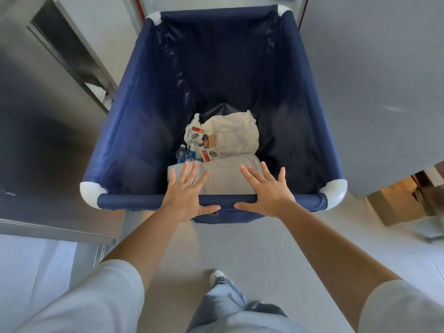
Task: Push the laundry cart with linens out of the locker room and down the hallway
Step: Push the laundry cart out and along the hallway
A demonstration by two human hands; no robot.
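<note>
A deep laundry cart [134,203] of dark blue fabric with white corner caps stands straight ahead of me. At its bottom lie folded pale linens [225,176], a crumpled cream cloth [235,134], small cartons and plastic water bottles [185,153]. My left hand [186,192] presses on the cart's near rim with fingers spread straight and the thumb along the rail. My right hand [269,191] presses the same rim a little to the right, fingers also splayed over the edge.
A stainless steel door or panel [48,140] stands close on the left of the cart. A grey wall or partition [384,92] runs along the right, with cardboard boxes [403,200] beyond its lower edge. The grey floor [240,248] lies under my feet.
</note>
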